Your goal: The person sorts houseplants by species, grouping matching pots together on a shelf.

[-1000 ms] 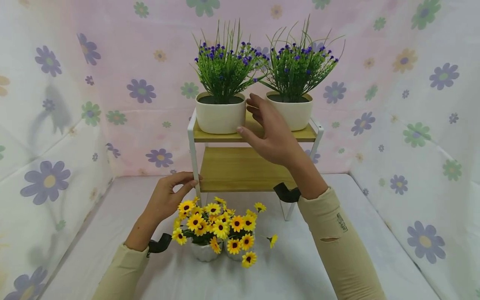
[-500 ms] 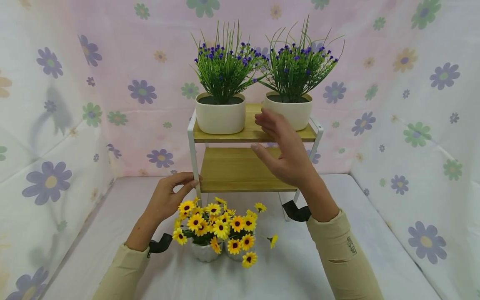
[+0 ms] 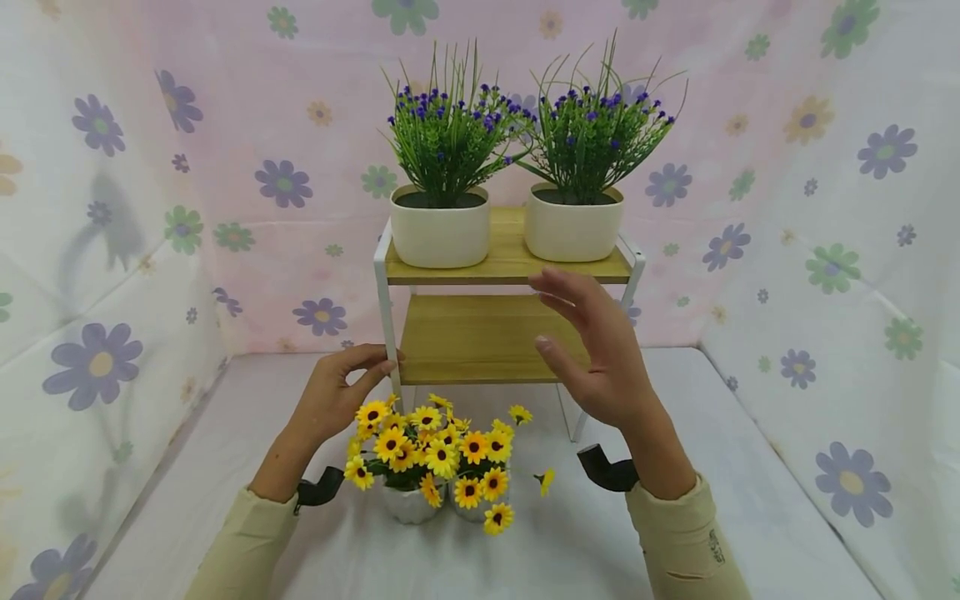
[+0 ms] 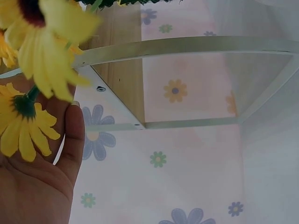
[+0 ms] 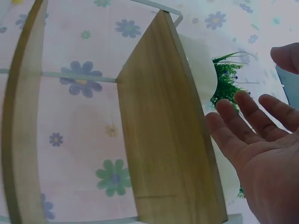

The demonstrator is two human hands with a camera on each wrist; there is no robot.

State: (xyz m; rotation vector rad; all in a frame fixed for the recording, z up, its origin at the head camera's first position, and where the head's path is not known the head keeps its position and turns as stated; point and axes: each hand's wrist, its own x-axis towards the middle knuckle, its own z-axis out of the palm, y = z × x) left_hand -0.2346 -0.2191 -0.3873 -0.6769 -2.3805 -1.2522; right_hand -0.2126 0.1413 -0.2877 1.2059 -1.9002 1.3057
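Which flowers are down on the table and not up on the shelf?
The yellow flowers. They sit in small white pots on the table in front of the shelf, between the hands. The two purple-flowered plants stand up on the top board.

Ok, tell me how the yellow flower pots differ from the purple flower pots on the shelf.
The yellow flower pots stand on the white table in front of the shelf; the purple flower pots stand on its top board. The yellow ones have broad daisy-like blooms with dark centres, in small whitish pots pressed together; the purple ones have tiny blooms among tall green grass, in larger cream pots set apart. Both come as matching pairs, and neither hand holds them.
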